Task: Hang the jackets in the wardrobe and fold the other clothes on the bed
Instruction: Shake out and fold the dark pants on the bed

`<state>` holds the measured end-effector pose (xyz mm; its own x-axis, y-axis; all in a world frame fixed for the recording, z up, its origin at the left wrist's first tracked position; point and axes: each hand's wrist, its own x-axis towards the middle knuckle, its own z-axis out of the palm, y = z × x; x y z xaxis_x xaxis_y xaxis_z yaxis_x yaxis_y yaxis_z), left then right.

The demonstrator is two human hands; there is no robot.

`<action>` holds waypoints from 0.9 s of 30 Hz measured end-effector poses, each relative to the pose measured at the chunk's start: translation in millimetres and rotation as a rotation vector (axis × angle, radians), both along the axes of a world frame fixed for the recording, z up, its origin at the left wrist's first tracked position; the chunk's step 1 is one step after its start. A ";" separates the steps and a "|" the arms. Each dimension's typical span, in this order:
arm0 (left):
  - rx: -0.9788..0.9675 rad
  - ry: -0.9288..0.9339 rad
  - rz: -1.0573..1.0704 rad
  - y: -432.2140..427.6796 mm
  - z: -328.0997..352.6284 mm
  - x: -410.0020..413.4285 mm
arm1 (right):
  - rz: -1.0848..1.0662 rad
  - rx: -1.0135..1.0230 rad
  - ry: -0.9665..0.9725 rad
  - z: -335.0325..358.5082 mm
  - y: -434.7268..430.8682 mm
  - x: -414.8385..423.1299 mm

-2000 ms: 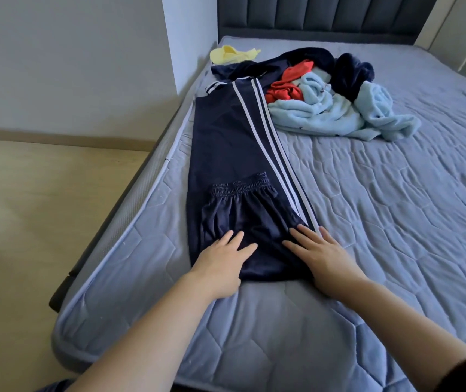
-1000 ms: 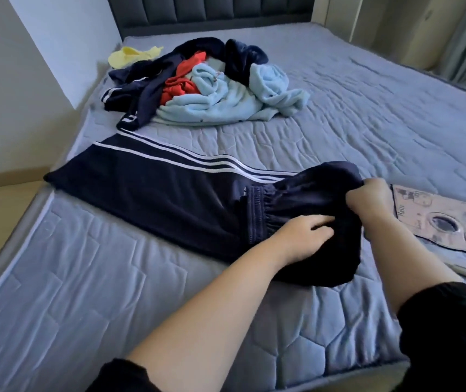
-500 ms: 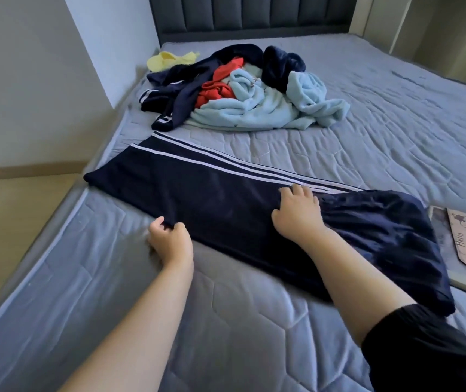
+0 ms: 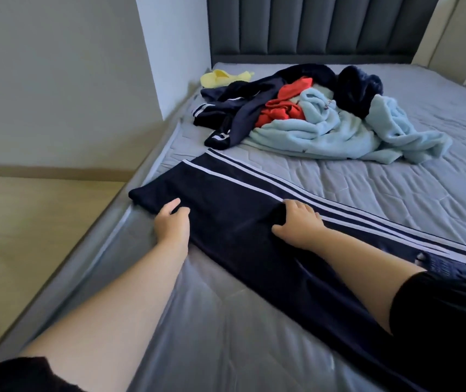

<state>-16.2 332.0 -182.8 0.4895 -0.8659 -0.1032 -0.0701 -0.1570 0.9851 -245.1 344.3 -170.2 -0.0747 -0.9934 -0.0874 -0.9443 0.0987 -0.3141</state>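
Observation:
Navy track pants [image 4: 234, 193] with white side stripes lie flat across the grey quilted bed [image 4: 395, 193], cuffs at the bed's left edge and waistband at the lower right. My left hand [image 4: 171, 223] grips the near edge of the legs close to the cuffs. My right hand [image 4: 299, 224] sits on the pants just below the stripes, thumb and fingers pinching a small ridge of fabric. Behind them is a pile with a light blue fleece garment [image 4: 325, 134], a red garment [image 4: 279, 108], a navy striped jacket [image 4: 240, 108] and a dark navy fleece [image 4: 359, 86].
A yellow garment [image 4: 223, 77] lies at the bed's far left corner by the white wall column [image 4: 169, 52]. A padded dark headboard [image 4: 311, 24] closes the far end. Wooden floor [image 4: 28, 236] runs along the left of the bed.
Both hands have slid left along the pants toward the cuffs. The right hand went from lying flat near the waistband to pinching fabric mid-leg.

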 end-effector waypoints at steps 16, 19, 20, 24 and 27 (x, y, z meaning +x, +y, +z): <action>-0.280 -0.302 -0.167 -86.3 64.7 47.4 | -0.143 -0.378 -0.253 69.4 -114.3 4.8; -0.169 -0.329 -0.171 -94.0 53.5 44.4 | -0.119 -0.325 -0.107 63.4 -123.8 10.1; -0.096 -0.349 -0.172 -93.2 45.7 42.4 | -0.110 -0.285 -0.016 54.9 -122.7 12.8; 0.072 -0.244 0.010 -77.5 14.0 31.1 | -0.044 -0.198 0.264 12.8 -106.4 16.9; 0.121 0.063 0.087 -69.1 1.5 16.9 | -0.021 -0.207 0.282 -10.1 -94.9 11.0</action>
